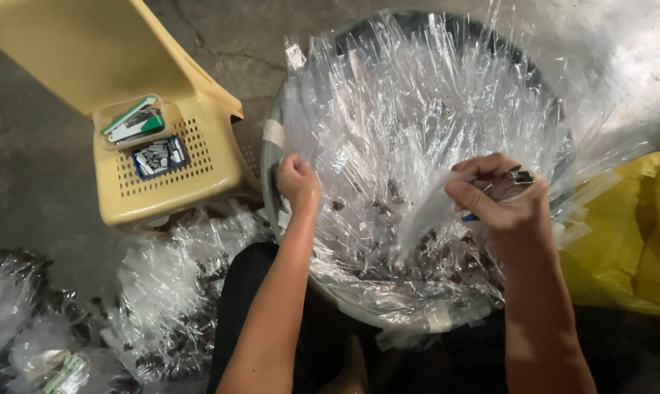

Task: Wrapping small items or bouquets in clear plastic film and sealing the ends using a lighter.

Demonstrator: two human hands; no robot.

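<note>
While both hands work inside the wide round basin (271, 138), clear plastic sleeves (410, 109) are being handled one at a time.

Largest first, the basin is lined and heaped with upright clear sleeves, with small dark pieces (425, 255) lying at the bottom; a yellow plastic chair (162, 175) beside it carries a stapler (134, 120) and a box of staples (159, 156); filled sleeves lie in a pile on the floor (169, 292); the right hand (505, 201) pinches one sleeve (428, 211) between thumb and fingers (470, 195), a small metal object (521, 176) sitting by the knuckles; the left hand (298, 182) is curled shut at the near rim, what it grips I cannot tell; doing this well probably means keeping the sleeve mouth upward and pinched firmly, so nothing slips out.
</note>
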